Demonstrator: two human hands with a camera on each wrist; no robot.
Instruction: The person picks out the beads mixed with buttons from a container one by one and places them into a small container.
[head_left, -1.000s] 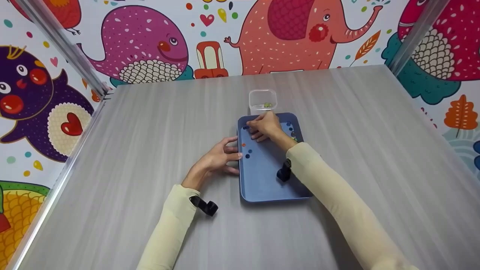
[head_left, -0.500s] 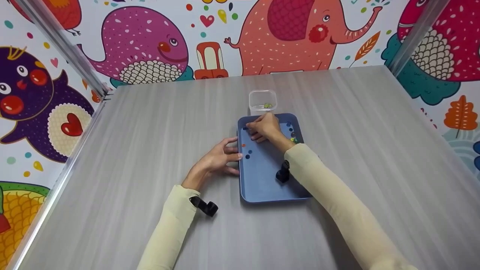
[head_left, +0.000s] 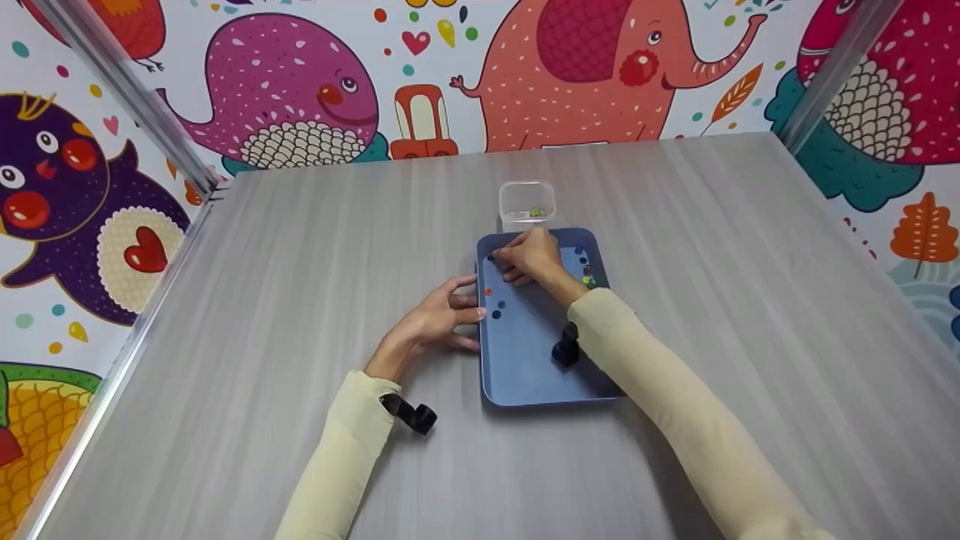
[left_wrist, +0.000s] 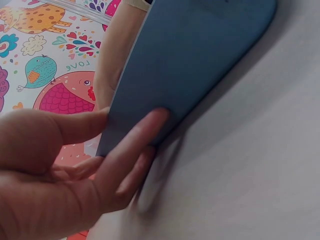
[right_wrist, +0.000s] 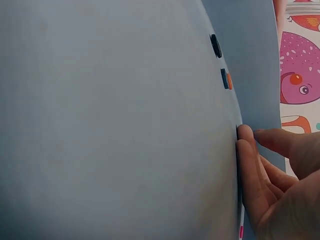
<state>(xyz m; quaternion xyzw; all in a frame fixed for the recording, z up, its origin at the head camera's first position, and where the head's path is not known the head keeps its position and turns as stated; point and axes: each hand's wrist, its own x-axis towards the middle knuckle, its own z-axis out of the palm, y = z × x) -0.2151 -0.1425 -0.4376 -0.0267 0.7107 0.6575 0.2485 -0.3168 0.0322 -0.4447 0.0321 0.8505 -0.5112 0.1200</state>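
A blue rectangular tray [head_left: 536, 360] lies on the table. My left hand [head_left: 431, 315] holds its left wall: the thumb hooks over the rim and the fingers lie against the outside, as the left wrist view shows. Inside the tray's far left corner, my right hand [head_left: 532, 255] has thumb and fingertips together at a small dark disc [head_left: 490, 257]. The fingertips mostly cover that disc, seen as a dark sliver in the right wrist view. Along the left wall lie an orange disc [head_left: 489, 292], a blue disc [head_left: 502, 304] and a dark disc [head_left: 496, 315], button-like in shape.
Behind the tray stands a clear plastic box [head_left: 526, 199] with a few yellow-green pieces [head_left: 536, 213] in it. More small pieces [head_left: 583, 261], dark, yellow and green, line the tray's right wall. Walls with printed animals [head_left: 577, 75] border the table.
My right fingertips stay at the far left corner, and the dark disc there shifts slightly and shows less. My left hand keeps its place on the tray.
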